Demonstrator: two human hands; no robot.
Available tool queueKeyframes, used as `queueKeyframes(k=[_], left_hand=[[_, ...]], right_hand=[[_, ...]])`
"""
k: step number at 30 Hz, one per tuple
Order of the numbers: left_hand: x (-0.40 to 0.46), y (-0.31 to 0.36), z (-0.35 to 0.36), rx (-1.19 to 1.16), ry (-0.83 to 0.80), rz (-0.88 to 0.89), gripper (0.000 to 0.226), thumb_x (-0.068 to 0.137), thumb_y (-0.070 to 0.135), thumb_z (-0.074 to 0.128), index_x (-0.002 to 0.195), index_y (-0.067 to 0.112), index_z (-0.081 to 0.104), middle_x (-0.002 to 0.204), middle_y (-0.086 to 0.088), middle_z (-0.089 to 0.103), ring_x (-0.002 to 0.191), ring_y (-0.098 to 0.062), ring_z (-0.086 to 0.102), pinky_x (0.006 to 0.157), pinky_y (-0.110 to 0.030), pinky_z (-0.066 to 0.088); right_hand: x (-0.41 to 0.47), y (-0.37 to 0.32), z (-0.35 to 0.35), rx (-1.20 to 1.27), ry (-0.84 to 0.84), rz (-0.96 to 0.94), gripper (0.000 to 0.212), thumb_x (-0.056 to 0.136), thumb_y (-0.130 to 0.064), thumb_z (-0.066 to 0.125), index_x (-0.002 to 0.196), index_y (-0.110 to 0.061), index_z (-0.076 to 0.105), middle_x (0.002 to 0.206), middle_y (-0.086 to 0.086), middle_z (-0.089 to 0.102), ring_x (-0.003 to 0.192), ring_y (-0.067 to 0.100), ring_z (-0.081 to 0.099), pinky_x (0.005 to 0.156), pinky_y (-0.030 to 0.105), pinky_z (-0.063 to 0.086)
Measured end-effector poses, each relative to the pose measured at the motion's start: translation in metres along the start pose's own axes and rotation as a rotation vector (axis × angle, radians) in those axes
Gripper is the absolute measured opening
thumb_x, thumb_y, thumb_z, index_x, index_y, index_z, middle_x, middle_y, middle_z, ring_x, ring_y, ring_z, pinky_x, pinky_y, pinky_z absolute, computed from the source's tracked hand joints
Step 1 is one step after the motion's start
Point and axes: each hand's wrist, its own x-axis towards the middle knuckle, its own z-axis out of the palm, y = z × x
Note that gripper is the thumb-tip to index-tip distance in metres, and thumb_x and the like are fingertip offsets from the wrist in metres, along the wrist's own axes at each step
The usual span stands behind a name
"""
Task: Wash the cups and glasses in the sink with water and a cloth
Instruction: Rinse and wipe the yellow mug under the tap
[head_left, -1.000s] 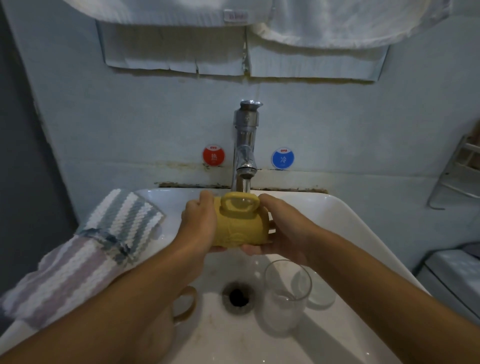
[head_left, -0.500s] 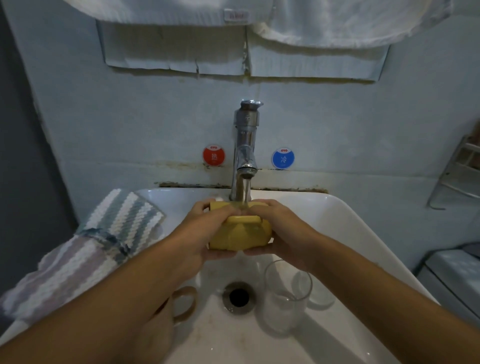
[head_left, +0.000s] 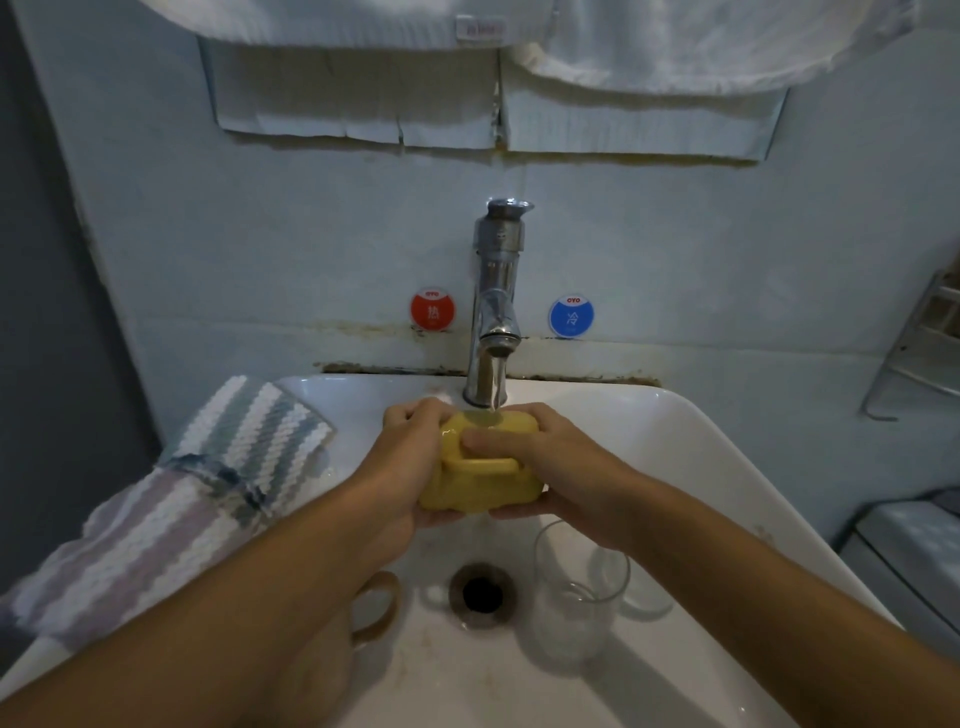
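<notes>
Head: both hands (head_left: 410, 467) hold yellow cup (head_left: 480, 486) under tap (head_left: 496, 306).

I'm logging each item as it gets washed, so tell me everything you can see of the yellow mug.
The yellow mug looks like matte plastic or ceramic, squat, with a loop handle facing the camera. It is held above the white sink, mouth tilted up toward the faucet, whose stream falls into it. The left hand grips its left side, and the right hand grips the right, fingers laid across the rim by the handle. Its inside is hidden.
</notes>
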Motion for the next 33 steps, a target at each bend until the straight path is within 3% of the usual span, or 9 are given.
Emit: queueKeyframes(k=[5, 8, 13, 17, 19, 24, 28, 33], left_hand=[[0.0019, -0.0006, 0.0020, 0.004, 0.027, 0.020, 0.027, 0.101, 0.044, 0.041, 0.122, 0.029, 0.044, 0.114, -0.011, 0.054, 0.101, -0.031, 0.059, 0.072, -0.043, 0.059], [0.0010, -0.0012, 0.0015, 0.015, 0.026, 0.021, 0.028, 0.100, 0.045, 0.043, 0.123, 0.029, 0.043, 0.114, -0.010, 0.053, 0.102, -0.031, 0.059, 0.076, -0.046, 0.059], [0.0003, -0.0025, 0.0018, 0.033, 0.004, 0.034, 0.032, 0.096, 0.045, 0.049, 0.123, 0.030, 0.044, 0.119, -0.008, 0.053, 0.104, -0.029, 0.059, 0.081, -0.048, 0.059], [-0.0006, -0.0032, 0.0041, 0.076, -0.009, 0.048, 0.040, 0.091, 0.048, 0.051, 0.125, 0.027, 0.047, 0.116, -0.007, 0.058, 0.100, -0.027, 0.062, 0.076, -0.043, 0.060], [-0.0002, -0.0028, 0.0040, 0.086, -0.009, 0.044, 0.042, 0.091, 0.049, 0.047, 0.124, 0.025, 0.052, 0.115, -0.009, 0.061, 0.099, -0.028, 0.064, 0.073, -0.042, 0.060], [-0.0022, 0.0020, 0.0031, 0.081, 0.031, -0.009, 0.037, 0.099, 0.047, 0.034, 0.122, 0.023, 0.050, 0.112, -0.011, 0.056, 0.099, -0.029, 0.060, 0.084, -0.049, 0.057], [-0.0042, 0.0026, 0.0043, 0.161, 0.033, 0.067, 0.033, 0.098, 0.045, 0.046, 0.127, 0.031, 0.044, 0.109, -0.002, 0.051, 0.097, -0.024, 0.057, 0.082, -0.046, 0.059], [-0.0055, 0.0017, 0.0037, 0.140, 0.005, 0.083, 0.035, 0.091, 0.041, 0.060, 0.122, 0.031, 0.046, 0.109, 0.001, 0.053, 0.097, -0.022, 0.057, 0.083, -0.045, 0.058]], right_hand=[[0.0000, 0.0008, 0.0007, 0.016, 0.026, -0.025, 0.053, 0.082, -0.047, 0.074, 0.125, -0.032, 0.047, 0.121, 0.002, 0.057, 0.105, 0.025, 0.063, 0.079, 0.039, 0.062], [-0.0003, 0.0012, 0.0035, 0.010, 0.038, -0.022, 0.045, 0.088, -0.047, 0.067, 0.125, -0.032, 0.047, 0.121, 0.002, 0.055, 0.104, 0.025, 0.062, 0.077, 0.038, 0.062], [-0.0013, -0.0032, 0.0017, 0.102, 0.092, 0.038, 0.025, 0.096, -0.041, 0.054, 0.117, -0.027, 0.050, 0.117, 0.004, 0.052, 0.105, 0.028, 0.058, 0.081, 0.046, 0.061], [-0.0011, -0.0002, -0.0006, 0.004, 0.024, 0.001, 0.049, 0.085, -0.049, 0.070, 0.124, -0.029, 0.048, 0.119, 0.002, 0.057, 0.104, 0.025, 0.063, 0.077, 0.040, 0.062], [-0.0008, 0.0002, -0.0006, -0.006, 0.009, -0.011, 0.052, 0.083, -0.046, 0.073, 0.125, -0.030, 0.047, 0.119, 0.001, 0.058, 0.103, 0.023, 0.064, 0.078, 0.038, 0.062], [0.0007, -0.0027, -0.0001, 0.056, 0.065, -0.027, 0.030, 0.095, -0.038, 0.059, 0.124, -0.031, 0.052, 0.123, 0.003, 0.051, 0.108, 0.027, 0.058, 0.082, 0.046, 0.060], [-0.0017, -0.0024, 0.0019, 0.081, 0.099, -0.035, 0.026, 0.100, -0.040, 0.046, 0.122, -0.027, 0.052, 0.121, 0.006, 0.053, 0.107, 0.028, 0.060, 0.080, 0.046, 0.061], [-0.0018, -0.0027, 0.0026, 0.034, 0.088, -0.016, 0.031, 0.099, -0.044, 0.049, 0.126, -0.029, 0.049, 0.123, 0.003, 0.051, 0.108, 0.027, 0.058, 0.081, 0.043, 0.061]])
